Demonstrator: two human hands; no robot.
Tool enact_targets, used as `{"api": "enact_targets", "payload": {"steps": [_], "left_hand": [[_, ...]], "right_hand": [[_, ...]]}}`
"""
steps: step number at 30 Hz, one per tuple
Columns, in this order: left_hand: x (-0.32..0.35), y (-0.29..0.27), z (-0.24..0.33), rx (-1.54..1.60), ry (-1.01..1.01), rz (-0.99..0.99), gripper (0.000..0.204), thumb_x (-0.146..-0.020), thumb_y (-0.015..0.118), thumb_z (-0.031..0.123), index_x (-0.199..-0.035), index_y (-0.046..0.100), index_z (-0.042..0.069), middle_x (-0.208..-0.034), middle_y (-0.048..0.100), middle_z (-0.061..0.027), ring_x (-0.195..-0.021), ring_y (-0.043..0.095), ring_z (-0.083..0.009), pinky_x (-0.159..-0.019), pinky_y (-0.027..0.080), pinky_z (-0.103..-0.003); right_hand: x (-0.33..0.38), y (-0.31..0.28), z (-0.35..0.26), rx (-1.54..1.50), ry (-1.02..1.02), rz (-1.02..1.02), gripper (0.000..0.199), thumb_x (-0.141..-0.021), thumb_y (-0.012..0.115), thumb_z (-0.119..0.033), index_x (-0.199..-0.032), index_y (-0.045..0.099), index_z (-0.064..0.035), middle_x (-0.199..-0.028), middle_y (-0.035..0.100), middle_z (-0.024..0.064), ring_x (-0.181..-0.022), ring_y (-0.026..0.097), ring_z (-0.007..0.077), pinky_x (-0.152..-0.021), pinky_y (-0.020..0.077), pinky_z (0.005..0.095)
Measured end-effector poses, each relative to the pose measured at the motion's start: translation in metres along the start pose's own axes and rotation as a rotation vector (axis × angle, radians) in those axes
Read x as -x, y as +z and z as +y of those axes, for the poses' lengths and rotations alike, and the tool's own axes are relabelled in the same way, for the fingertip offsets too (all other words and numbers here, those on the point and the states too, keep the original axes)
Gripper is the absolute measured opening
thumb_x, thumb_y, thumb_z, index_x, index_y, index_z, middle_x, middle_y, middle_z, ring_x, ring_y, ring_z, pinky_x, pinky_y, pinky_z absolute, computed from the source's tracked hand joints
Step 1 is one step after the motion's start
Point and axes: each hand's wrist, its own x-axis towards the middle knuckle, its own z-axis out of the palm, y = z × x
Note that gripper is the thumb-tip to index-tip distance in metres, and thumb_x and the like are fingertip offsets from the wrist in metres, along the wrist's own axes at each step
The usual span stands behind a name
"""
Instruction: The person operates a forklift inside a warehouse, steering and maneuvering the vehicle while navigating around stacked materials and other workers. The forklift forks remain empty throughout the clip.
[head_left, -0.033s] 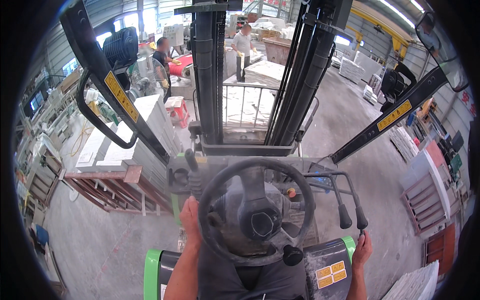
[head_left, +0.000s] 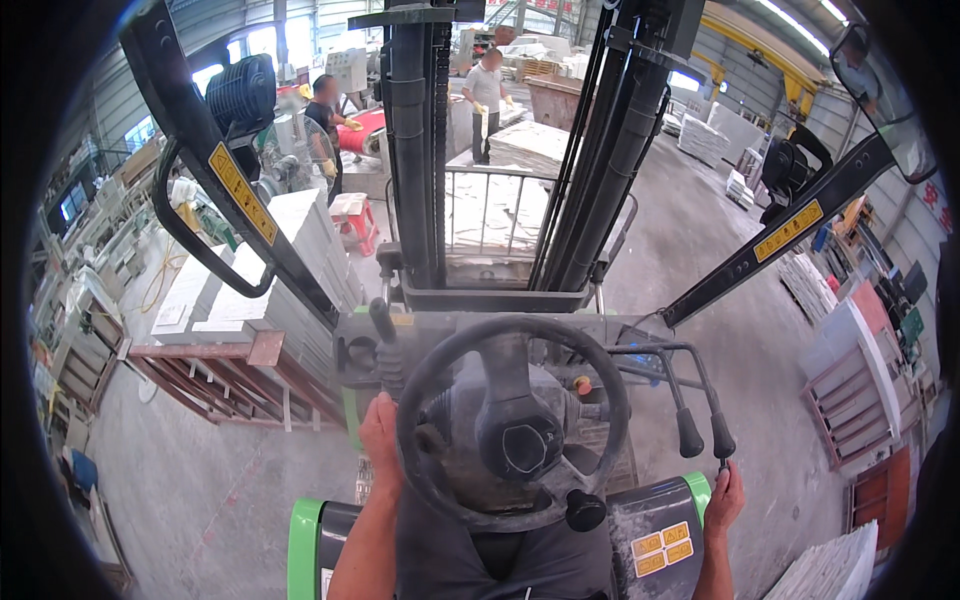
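My left hand is closed at the left rim of the black steering wheel; some of its fingers are hidden behind the rim. A black knob sits on the wheel's lower right. To the right, two bent control levers with black grips hang over the side. Just below the right-hand grip, my right hand is curled at a short dark rod, apparently another control lever, mostly covered by the fingers. A ridged black lever rises left of the wheel.
Ahead stand the forklift mast and a load guard, with white slabs beyond. Two people work past it. Stacked slabs on a red-brown rack are at left; another rack is at right. A concrete aisle runs ahead right.
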Motion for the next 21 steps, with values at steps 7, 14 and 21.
{"api": "enact_targets", "payload": {"steps": [7, 14, 21], "left_hand": [[0.001, -0.002, -0.004, -0.022, -0.031, -0.019, 0.04, -0.109, 0.048, 0.03, -0.088, 0.062, -0.002, -0.072, 0.057, -0.0077, -0.069, 0.05, -0.0146, -0.065, 0.045, -0.036], [0.002, 0.001, 0.002, 0.031, 0.012, -0.006, 0.041, -0.111, 0.045, 0.028, -0.076, 0.043, 0.008, -0.072, 0.039, 0.0056, -0.07, 0.037, -0.0062, -0.058, 0.034, -0.028], [0.003, 0.004, 0.005, 0.038, 0.046, -0.019, 0.039, -0.111, 0.045, 0.027, -0.076, 0.044, 0.009, -0.072, 0.038, 0.0058, -0.069, 0.036, -0.0059, -0.058, 0.033, -0.028]], "right_hand": [[-0.025, -0.016, -0.023, -0.014, 0.207, -0.097, 0.03, -0.106, 0.054, -0.019, -0.127, 0.067, -0.0012, -0.099, 0.072, 0.0163, -0.083, 0.07, 0.0275, -0.075, 0.0537, 0.039], [-0.1, -0.033, -0.074, -0.099, 0.012, 0.0, 0.029, -0.106, 0.054, -0.017, -0.125, 0.068, 0.0006, -0.094, 0.072, 0.0157, -0.078, 0.068, 0.0263, -0.071, 0.0514, 0.0382], [-0.029, -0.013, -0.019, 0.003, -0.096, 0.098, 0.031, -0.108, 0.051, -0.02, -0.126, 0.068, -0.0002, -0.098, 0.072, 0.0156, -0.086, 0.069, 0.0273, -0.077, 0.0532, 0.0389]]}}
